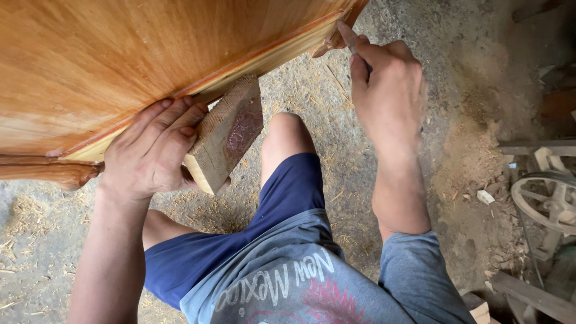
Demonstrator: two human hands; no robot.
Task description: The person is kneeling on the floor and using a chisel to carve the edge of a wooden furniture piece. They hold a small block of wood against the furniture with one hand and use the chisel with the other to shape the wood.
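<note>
Under one varnished orange-brown wooden panel (120, 60), my left hand (150, 153) clasps one rough wooden block (225, 135); my right hand (387, 90) pinches one half-hidden slim tool (347, 33).

A dirt floor (456, 138) strewn with sawdust, with a spoked wheel (549, 201) at its right edge.

A rough pale wooden block (225, 135) with a reddish stain on its end face is leaning tilted against the lower edge of a varnished orange-brown furniture panel (120, 54). A slim tool (347, 33) is touching the panel's carved corner.
</note>
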